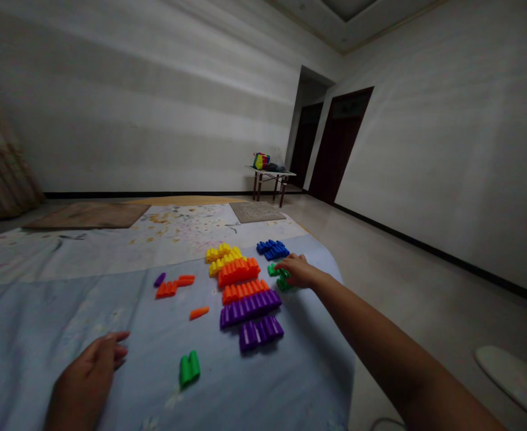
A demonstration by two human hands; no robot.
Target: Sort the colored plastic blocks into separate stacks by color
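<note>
Small ribbed-looking plastic tubes, laid side by side in rows by colour, lie on the blue cloth. My right hand (297, 270) is at the green tubes (284, 282) on the right, its fingers bent down and closed on one; the fingertips partly hide it. Beyond it are blue tubes (273, 249). To its left run yellow tubes (224, 258), orange tubes (241, 272) and purple tubes (251, 308). My left hand (90, 374) rests low at the left, fingers loosely apart, holding nothing. Nearest it are two green tubes (190, 369).
Loose orange pieces (167, 290), a purple piece (160, 279) and a single orange piece (199, 312) lie left of the rows. Brown mats (90, 215) lie at the table's far side. A small folding table (270, 172) with a colourful bag stands near the doorway.
</note>
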